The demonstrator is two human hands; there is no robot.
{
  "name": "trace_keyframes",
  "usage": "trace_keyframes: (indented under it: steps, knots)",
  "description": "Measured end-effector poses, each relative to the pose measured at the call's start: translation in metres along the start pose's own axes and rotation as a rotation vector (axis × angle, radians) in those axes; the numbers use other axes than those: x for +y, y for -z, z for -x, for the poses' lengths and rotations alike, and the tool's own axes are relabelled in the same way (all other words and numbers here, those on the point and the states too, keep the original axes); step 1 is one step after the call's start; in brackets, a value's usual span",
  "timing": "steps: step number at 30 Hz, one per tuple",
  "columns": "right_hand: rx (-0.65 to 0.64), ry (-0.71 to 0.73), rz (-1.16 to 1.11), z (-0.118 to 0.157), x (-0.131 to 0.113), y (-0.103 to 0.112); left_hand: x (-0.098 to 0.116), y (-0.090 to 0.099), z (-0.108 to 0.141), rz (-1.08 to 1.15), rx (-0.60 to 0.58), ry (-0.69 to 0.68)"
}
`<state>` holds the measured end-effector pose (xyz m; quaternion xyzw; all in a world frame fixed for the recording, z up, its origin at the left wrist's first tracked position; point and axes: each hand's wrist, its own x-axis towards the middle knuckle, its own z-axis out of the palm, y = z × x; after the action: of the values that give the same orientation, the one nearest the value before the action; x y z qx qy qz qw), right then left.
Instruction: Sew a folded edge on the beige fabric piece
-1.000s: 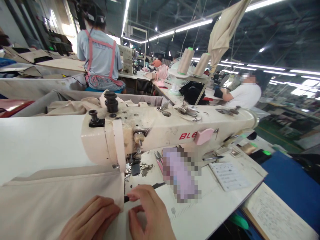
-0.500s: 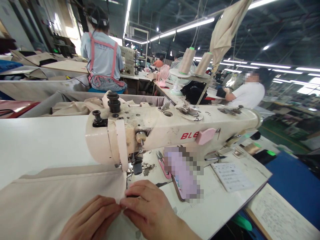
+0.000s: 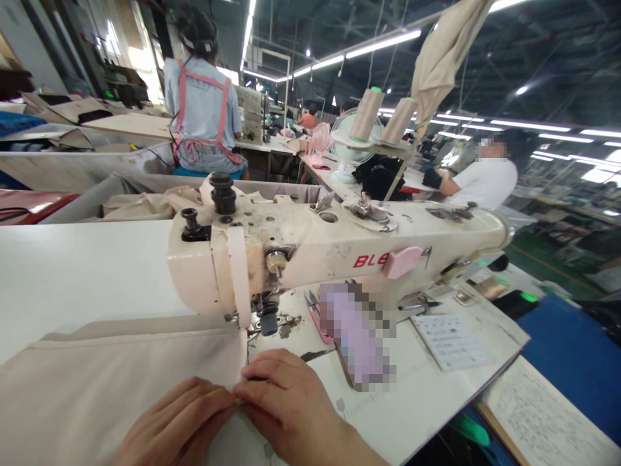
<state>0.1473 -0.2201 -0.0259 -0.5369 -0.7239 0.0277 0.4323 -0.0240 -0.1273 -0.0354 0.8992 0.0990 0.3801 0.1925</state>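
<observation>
A beige fabric panel (image 3: 111, 382) lies flat on the white table, its right edge running under the head of a cream sewing machine (image 3: 330, 249). My left hand (image 3: 177, 424) rests palm down on the fabric near that edge. My right hand (image 3: 295, 408) lies beside it, fingertips pinching the fabric's edge just in front of the presser foot (image 3: 266, 321). The fingertips of both hands touch. A small dark item shows under my right fingers; I cannot tell what it is.
Pink thread snips (image 3: 317, 317) and a blurred pink object (image 3: 356, 333) lie right of the needle. A printed card (image 3: 449, 340) and a notebook (image 3: 538, 414) sit further right. Two thread cones (image 3: 381, 116) stand behind. One person sits ahead, back turned, another to the right.
My right hand moved left from an open pinch beside the fabric and closed onto the fabric edge, meeting my left hand. The view shifted slightly.
</observation>
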Motion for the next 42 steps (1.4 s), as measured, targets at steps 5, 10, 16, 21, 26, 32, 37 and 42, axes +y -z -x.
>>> trace_keyframes:
  steps: [5, 10, 16, 21, 26, 32, 37, 42]
  knots:
    - [0.033, -0.053, -0.064, 0.008, 0.0, 0.003, 0.008, 0.002, -0.002, -0.016, -0.002, 0.031]
    - [0.01, -0.056, -0.036, 0.013, 0.001, 0.004, 0.011, 0.001, 0.001, 0.009, 0.012, 0.037]
    - [-0.026, 0.052, 0.019, 0.009, 0.0, 0.0, 0.008, 0.002, 0.005, 0.049, -0.037, -0.009]
    - [-0.153, 0.125, 0.045, -0.001, 0.004, 0.004, 0.008, -0.001, 0.007, 0.092, -0.059, 0.012]
    - [-0.263, 0.159, 0.06, -0.009, 0.008, 0.001, -0.007, 0.009, -0.005, 0.004, -0.182, 0.18]
    - [-0.24, 0.202, 0.057, -0.003, 0.011, -0.008, -0.038, 0.019, -0.021, -0.226, -0.428, 0.117]
    - [-0.207, 0.233, 0.044, -0.004, 0.019, -0.012, -0.055, 0.012, -0.016, -0.187, -0.394, 0.142]
    - [-0.178, 0.214, 0.046, -0.012, 0.025, -0.016, -0.066, 0.011, -0.029, -0.141, -0.327, 0.199]
